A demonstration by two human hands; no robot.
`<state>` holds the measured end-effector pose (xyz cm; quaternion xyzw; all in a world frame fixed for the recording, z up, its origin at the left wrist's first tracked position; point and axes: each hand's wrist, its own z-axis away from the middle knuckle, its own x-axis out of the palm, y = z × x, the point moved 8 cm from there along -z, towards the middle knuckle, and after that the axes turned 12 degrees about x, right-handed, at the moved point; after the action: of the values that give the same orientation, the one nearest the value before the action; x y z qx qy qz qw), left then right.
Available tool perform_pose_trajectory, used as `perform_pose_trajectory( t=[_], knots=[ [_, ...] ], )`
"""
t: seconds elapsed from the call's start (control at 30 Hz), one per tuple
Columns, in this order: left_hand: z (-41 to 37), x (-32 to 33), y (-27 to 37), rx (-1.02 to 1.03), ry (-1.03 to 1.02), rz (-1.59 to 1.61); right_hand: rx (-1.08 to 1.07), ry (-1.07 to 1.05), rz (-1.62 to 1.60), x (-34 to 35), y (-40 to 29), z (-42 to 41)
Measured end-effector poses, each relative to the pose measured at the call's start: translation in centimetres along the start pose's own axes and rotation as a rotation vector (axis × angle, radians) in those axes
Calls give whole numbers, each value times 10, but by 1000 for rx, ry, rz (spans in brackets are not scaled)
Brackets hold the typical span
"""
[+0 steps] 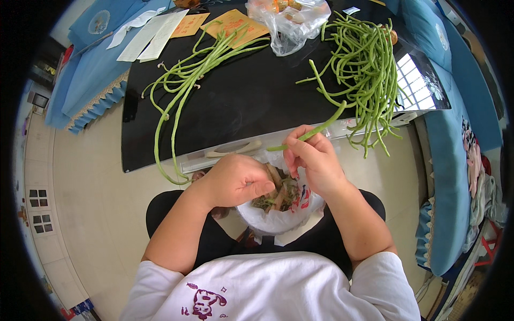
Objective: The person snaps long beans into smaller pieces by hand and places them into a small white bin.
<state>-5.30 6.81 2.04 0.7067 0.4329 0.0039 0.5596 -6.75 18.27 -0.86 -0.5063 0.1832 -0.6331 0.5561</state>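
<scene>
My right hand holds a piece of green long bean between thumb and fingers, over a bin lined with a white plastic bag. My left hand is bent over the bin's left side, its thumb pointing right; the inside of its fingers is hidden, so I cannot tell whether it holds anything. Plant scraps lie in the bag. A large tangled heap of long beans hangs over the table's front edge at the right. At the left, a smaller bunch of long beans lies spread out, some ends hanging over the edge.
The black glossy table stands before me. At its far side are paper sheets, orange envelopes and a clear plastic bag with packaged items. Blue covered sofas flank it, left and right.
</scene>
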Motion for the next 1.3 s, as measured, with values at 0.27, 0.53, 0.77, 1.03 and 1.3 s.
perform_pose_trajectory(
  t=[0.27,0.53,0.77,1.03,1.3],
  knots=[
    [15,-41,-12,-131,543,68,99,-28,805,16,25,0],
    [7,-48,3,-11,436,-302,126,-34,988,24,23,5],
    [14,-62,6,-63,516,-788,-42,60,718,24,1,6],
    [32,-54,-43,-356,666,212,-232,116,870,17,-9,10],
    [39,-90,-54,-417,1003,-110,221,-170,495,39,37,19]
  ],
)
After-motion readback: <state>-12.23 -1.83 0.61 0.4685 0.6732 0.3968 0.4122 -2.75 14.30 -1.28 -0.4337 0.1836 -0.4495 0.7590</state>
